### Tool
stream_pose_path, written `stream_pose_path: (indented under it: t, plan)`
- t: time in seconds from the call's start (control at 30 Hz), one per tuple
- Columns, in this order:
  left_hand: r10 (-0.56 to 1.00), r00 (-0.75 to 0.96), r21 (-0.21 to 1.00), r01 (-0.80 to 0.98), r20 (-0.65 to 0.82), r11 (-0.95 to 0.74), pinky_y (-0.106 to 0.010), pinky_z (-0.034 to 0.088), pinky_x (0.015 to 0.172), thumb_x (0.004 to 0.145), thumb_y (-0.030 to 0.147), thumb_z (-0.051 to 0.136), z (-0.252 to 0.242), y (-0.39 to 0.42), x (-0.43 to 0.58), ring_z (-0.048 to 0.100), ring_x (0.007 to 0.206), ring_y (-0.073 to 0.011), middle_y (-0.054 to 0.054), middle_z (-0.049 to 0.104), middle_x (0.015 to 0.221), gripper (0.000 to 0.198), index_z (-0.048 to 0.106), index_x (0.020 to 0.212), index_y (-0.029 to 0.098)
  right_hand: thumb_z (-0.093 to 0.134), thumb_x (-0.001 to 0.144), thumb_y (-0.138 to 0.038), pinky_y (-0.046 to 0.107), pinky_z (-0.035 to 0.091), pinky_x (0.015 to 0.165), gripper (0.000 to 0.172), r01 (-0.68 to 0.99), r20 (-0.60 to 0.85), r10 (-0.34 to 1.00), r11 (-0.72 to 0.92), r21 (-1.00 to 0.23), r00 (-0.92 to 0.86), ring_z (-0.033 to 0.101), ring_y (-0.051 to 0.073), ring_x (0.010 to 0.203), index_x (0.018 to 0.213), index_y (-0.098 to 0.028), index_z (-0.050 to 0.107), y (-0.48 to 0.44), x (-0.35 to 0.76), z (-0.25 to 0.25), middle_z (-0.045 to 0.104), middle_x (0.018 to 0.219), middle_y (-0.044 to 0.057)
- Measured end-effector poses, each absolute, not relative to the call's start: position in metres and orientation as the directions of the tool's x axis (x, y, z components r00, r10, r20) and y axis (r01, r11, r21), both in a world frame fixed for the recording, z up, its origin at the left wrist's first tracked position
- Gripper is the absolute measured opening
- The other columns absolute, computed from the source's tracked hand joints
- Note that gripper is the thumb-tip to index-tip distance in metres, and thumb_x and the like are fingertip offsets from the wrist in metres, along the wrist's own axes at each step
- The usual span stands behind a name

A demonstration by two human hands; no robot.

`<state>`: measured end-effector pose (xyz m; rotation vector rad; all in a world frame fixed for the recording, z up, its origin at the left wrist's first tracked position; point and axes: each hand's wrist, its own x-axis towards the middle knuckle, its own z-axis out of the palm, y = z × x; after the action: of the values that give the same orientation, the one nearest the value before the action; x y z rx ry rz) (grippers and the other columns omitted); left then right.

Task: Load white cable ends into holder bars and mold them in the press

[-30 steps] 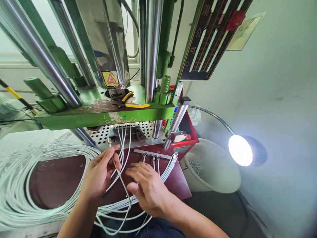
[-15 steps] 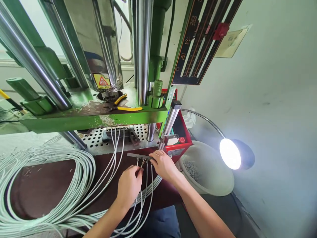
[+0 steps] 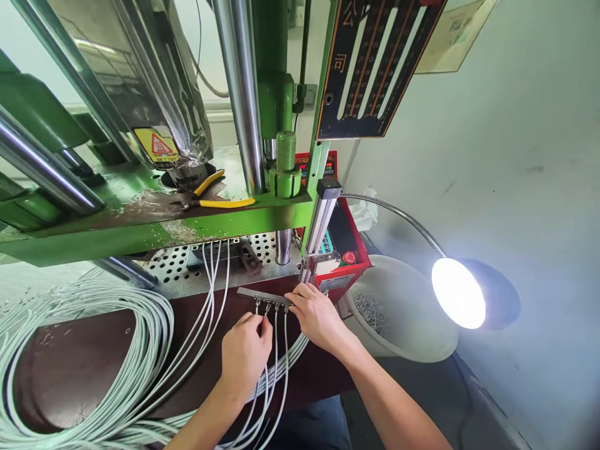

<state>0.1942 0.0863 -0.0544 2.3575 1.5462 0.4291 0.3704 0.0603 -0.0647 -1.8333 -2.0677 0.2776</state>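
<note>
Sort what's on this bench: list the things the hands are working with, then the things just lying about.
In hand:
left hand pinching a white cable at its plug end
right hand steadying the metal bar
cable coil

Lying about:
yellow-handled pliers on the green press
lit gooseneck lamp
white bucket
red control box
</note>
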Motion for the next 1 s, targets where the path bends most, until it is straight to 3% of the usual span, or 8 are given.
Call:
stream_pose_path:
  t: [0.13, 0.3, 0.57, 0.73, 0.83, 0.9, 1.0]
  plan:
    - [0.923, 0.377, 0.372, 0.847, 0.081, -0.379, -0.029, 0.034, 0.056, 0.090, 0.022, 0.042, -0.054, 0.090, 0.197, 0.061, 0.057, -0.0172, -0.004, 0.064, 0.066, 0.033, 0.058, 0.061, 0.020, 0.054, 0.090, -0.011, 0.036, 0.051, 0.084, 0.015, 0.904, 0.146, 0.985, 0.144, -0.402, -0.092, 0.057, 0.022, 0.097, 0.094, -0.019, 0.066, 0.061, 0.373, -0.067, 0.060, 0.101, 0.008]
    - [0.927, 0.367, 0.346, 0.863, 0.073, -0.368, -0.028, 0.035, 0.056, 0.090, 0.022, 0.044, -0.052, 0.092, 0.198, 0.062, 0.057, -0.0174, -0.004, 0.064, 0.065, 0.033, 0.057, 0.059, 0.020, 0.054, 0.091, -0.011, 0.034, 0.052, 0.077, 0.019, 0.899, 0.168, 0.982, 0.154, -0.410, -0.092, 0.058, 0.022, 0.095, 0.103, -0.019, 0.065, 0.060, 0.374, -0.067, 0.059, 0.100, 0.008]
    - [0.929, 0.365, 0.295, 0.882, 0.066, -0.367, -0.029, 0.036, 0.055, 0.089, 0.017, 0.044, -0.054, 0.092, 0.203, 0.066, 0.061, -0.0204, -0.007, 0.067, 0.069, 0.030, 0.060, 0.064, 0.020, 0.052, 0.091, -0.010, 0.035, 0.052, 0.082, 0.017, 0.884, 0.157, 0.980, 0.177, -0.432, -0.120, 0.057, 0.021, 0.097, 0.094, -0.019, 0.066, 0.060, 0.375, -0.066, 0.060, 0.099, 0.007]
    - [0.923, 0.379, 0.317, 0.869, 0.069, -0.381, -0.030, 0.041, 0.059, 0.090, 0.019, 0.047, -0.056, 0.088, 0.201, 0.070, 0.068, -0.0230, -0.009, 0.072, 0.078, 0.023, 0.067, 0.079, 0.018, 0.053, 0.090, -0.011, 0.035, 0.053, 0.083, 0.023, 0.871, 0.137, 0.982, 0.177, -0.458, -0.128, 0.059, 0.021, 0.097, 0.107, -0.019, 0.066, 0.058, 0.377, -0.065, 0.061, 0.099, 0.007]
    - [0.914, 0.385, 0.390, 0.828, 0.127, -0.403, -0.029, 0.045, 0.065, 0.090, 0.026, 0.051, -0.046, 0.095, 0.185, 0.071, 0.076, -0.0233, -0.009, 0.075, 0.087, 0.022, 0.068, 0.101, 0.018, 0.055, 0.089, -0.011, 0.038, 0.053, 0.085, 0.029, 0.890, 0.134, 0.987, 0.142, -0.432, -0.093, 0.060, 0.023, 0.098, 0.115, -0.019, 0.065, 0.054, 0.375, -0.061, 0.063, 0.100, 0.008]
    - [0.922, 0.324, 0.493, 0.779, 0.213, -0.387, -0.031, 0.046, 0.069, 0.089, 0.030, 0.054, -0.034, 0.111, 0.167, 0.069, 0.074, -0.0233, -0.009, 0.073, 0.086, 0.022, 0.069, 0.102, 0.019, 0.053, 0.090, -0.013, 0.042, 0.053, 0.087, 0.030, 0.905, 0.173, 0.982, 0.137, -0.402, -0.072, 0.060, 0.025, 0.100, 0.117, -0.017, 0.064, 0.054, 0.370, -0.054, 0.064, 0.104, 0.011]
    - [0.976, 0.012, 0.791, 0.584, 0.219, -0.185, -0.033, 0.047, 0.076, 0.080, 0.034, 0.065, -0.019, 0.152, 0.138, 0.063, 0.077, -0.0231, -0.007, 0.068, 0.084, 0.023, 0.067, 0.098, 0.020, 0.048, 0.094, -0.016, 0.042, 0.052, 0.091, 0.030, 0.893, 0.239, 0.964, 0.203, -0.402, -0.112, 0.060, 0.025, 0.103, 0.119, -0.015, 0.063, 0.069, 0.356, -0.041, 0.065, 0.111, 0.012]
